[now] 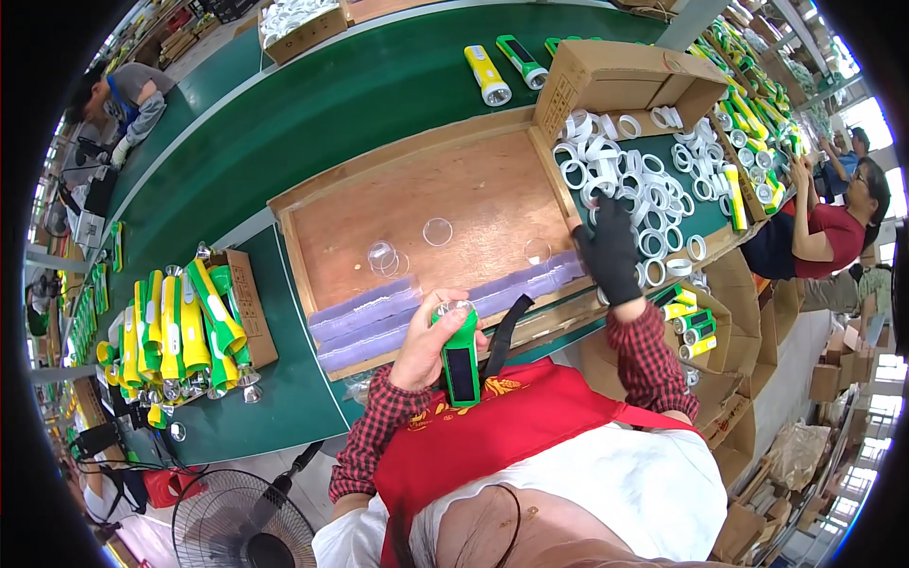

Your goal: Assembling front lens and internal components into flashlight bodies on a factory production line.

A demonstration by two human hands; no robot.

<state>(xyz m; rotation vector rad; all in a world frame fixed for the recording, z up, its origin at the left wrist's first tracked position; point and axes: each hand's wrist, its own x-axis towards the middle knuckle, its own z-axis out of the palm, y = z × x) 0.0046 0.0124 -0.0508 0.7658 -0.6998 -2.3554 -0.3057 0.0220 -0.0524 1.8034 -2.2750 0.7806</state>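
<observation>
My bare left hand (418, 350) is wrapped round a green flashlight (461, 371) with a dark panel on its side. Its head points up, away from my red apron. My right hand (611, 254), in a black glove, reaches over the near left edge of a pile of white plastic rings (653, 194). Its thumb stands apart from the fingers, and the fingertips are at the rings. Between my hands is a shallow wooden tray (454, 180) with long purplish rows of stacked lenses (379, 327) along its near side. A loose clear disc (437, 231) lies on the tray bottom.
A cardboard box (625, 71) lies tipped behind the rings. Yellow and green flashlights (180, 327) are heaped at the left beside a carton. Two flashlights (488, 76) lie beyond the tray. A fan (241, 521) stands at lower left. Co-workers (833, 227) are at right and far left.
</observation>
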